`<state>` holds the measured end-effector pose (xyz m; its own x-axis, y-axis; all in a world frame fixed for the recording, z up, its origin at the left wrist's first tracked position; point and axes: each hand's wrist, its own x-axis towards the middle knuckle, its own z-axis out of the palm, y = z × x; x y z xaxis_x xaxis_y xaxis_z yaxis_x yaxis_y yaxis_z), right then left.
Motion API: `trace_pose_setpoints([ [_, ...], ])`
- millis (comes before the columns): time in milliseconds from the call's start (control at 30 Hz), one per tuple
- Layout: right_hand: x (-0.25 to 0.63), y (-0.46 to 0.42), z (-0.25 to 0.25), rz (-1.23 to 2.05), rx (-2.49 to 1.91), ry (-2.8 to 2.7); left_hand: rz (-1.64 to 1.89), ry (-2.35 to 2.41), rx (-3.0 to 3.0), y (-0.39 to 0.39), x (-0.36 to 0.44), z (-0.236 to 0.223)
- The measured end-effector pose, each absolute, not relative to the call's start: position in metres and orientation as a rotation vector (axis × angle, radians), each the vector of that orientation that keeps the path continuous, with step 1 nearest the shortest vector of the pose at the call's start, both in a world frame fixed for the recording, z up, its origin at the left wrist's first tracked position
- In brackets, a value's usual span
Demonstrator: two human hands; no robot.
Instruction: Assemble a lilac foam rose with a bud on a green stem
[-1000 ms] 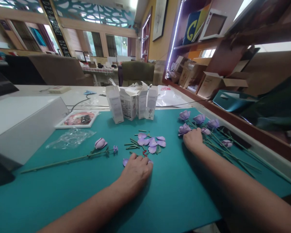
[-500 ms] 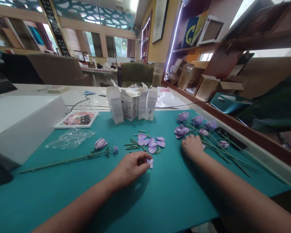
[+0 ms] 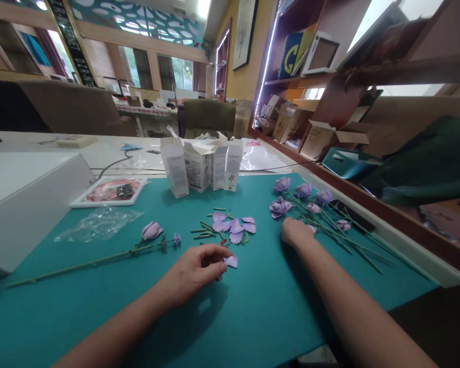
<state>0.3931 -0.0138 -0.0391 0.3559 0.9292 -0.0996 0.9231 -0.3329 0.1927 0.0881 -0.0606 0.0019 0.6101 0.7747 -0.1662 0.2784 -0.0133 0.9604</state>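
My left hand (image 3: 199, 268) is over the middle of the teal mat, thumb and index finger apart. At their tips is a single pale purple petal (image 3: 232, 261), which appears to lie on the mat. Just beyond are several loose petals (image 3: 236, 227), short cut green stems (image 3: 204, 235) and a small red piece (image 3: 223, 242). My right hand (image 3: 296, 232) rests low at the right with its fingers curled down; what they hold, if anything, is hidden. Beside it are a purple rose (image 3: 280, 206) and several long-stemmed purple flowers (image 3: 324, 197).
A single rosebud (image 3: 152, 230) on a long stem lies at the left. Behind it are crumpled clear plastic (image 3: 99, 223) and a white-framed picture (image 3: 111, 191). Open white boxes (image 3: 199, 166) stand at the mat's back edge. A large white block (image 3: 38, 199) stands far left.
My left hand has drawn slightly back to the left, showing more of the petal at its fingertips. My right hand stays by the flowers, fingers less visible. The whole view has shifted a little.
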Motion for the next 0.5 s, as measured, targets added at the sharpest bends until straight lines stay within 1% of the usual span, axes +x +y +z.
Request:
trace_pose_setpoints([
  [133,0.422,-0.031,-0.022,0.203,2.519,1.591,0.508,0.882,1.541,-0.058,0.074,0.000],
  [233,0.457,-0.048,-0.012,0.337,2.553,1.550,0.499,0.899,1.379,-0.054,0.067,-0.005],
  [367,0.492,-0.063,-0.020,0.401,2.483,1.617,0.515,0.868,1.091,-0.052,0.077,0.004],
  [500,0.503,-0.065,-0.035,0.442,2.416,1.713,0.485,0.791,1.046,-0.046,0.112,0.028],
])
